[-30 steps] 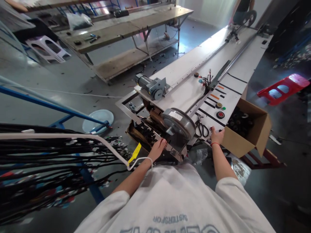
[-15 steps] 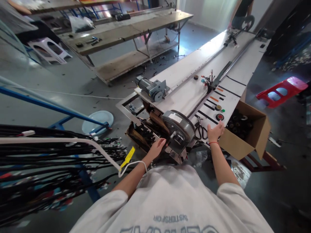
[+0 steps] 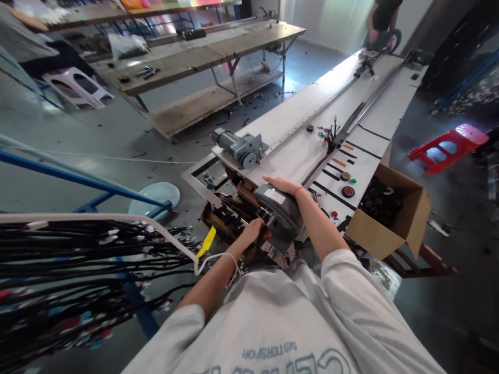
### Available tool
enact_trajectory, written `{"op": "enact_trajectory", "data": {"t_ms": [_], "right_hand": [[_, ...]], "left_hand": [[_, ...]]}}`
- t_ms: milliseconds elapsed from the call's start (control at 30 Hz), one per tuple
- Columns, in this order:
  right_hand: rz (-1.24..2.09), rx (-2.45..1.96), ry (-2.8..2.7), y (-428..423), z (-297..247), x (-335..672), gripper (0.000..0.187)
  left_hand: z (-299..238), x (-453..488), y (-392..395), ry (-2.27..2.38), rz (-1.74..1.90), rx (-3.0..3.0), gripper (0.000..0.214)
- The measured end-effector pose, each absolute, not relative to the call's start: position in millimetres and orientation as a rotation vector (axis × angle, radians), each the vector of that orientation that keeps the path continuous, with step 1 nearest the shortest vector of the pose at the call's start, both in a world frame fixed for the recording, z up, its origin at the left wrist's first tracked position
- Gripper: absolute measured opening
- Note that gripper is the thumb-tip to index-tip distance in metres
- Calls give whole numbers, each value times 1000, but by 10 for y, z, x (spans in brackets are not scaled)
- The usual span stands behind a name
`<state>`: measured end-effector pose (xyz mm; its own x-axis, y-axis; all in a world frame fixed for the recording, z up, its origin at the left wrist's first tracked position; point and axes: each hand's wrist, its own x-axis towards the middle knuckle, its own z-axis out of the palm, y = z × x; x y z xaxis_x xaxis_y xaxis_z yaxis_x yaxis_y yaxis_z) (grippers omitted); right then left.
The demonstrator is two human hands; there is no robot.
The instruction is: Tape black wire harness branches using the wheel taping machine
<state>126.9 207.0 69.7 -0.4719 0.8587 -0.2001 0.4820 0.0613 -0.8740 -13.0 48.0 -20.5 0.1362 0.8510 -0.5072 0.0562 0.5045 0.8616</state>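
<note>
Palming the wheel (image 3: pixel 287 213)

Resting the right hand (image 3: pixel 285 185) across the wheel's top, fingers straight, not clenched. Curling the left hand (image 3: pixel 252 231) just beside the wheel's near left side; impossible to tell whether grasping anything there. Seeing the wheel at the table's (image 3: pixel 286 166) near end, the motor (image 3: pixel 234 144) beyond and left of it, the tape roll (image 3: pixel 348 191) right of it, the box (image 3: pixel 372 236) farther right.

- Wheel (image 3: pixel 287 212), grey, broad-rimmed: standing on edge at the near end of the white surface (image 3: pixel 288 158).
- White label (image 3: pixel 275 196): lying flat on the rim's upper part.
- Metallic fitting (image 3: pixel 266 214): projecting from the wheel's near side.
</note>
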Motion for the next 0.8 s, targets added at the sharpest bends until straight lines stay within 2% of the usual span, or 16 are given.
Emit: {"op": "enact_trajectory", "data": {"t_ms": [100,133,167,267,333,367,467,533,600,700,733,800], "right_hand": [[1412,-1158,-1914,1648,456,1750,58],[1357,-1220,-1837,1484,335,1931,61],[1261,-1383,-1778,1324,201,2105,61],[746,-1864,-1802,934,-180,2540,33],[545,-2117,-1783,780,-326,2755,34],[568,-2225,-1744,725,-349,2847,37],[1025,-2227,-1603,556,-208,3043,30],[1466,-1816,-1559,392,11,3033,31],[1923,-1210,-1501,222,232,2831,42],[2564,-449,-1223,146,383,2187,70],[2729,-340,-1125,189,371,1935,79],[2846,-498,-1081,329,299,1505,80]], "left_hand": [[-35,-147,556,1297,539,1133,47],[15,-140,562,1311,494,1245,47],[57,-125,562,1346,443,1364,46],[147,-76,560,1581,253,1670,39],[201,-105,596,1739,148,1790,36],[236,-152,630,1811,133,1820,36],[371,-378,765,1953,222,1813,40],[467,-521,836,1950,264,1793,43],[545,-599,864,1879,252,1790,46],[627,-583,846,1809,228,1798,45],[647,-555,837,1809,210,1804,45],[670,-498,826,1887,149,1829,49]]}}
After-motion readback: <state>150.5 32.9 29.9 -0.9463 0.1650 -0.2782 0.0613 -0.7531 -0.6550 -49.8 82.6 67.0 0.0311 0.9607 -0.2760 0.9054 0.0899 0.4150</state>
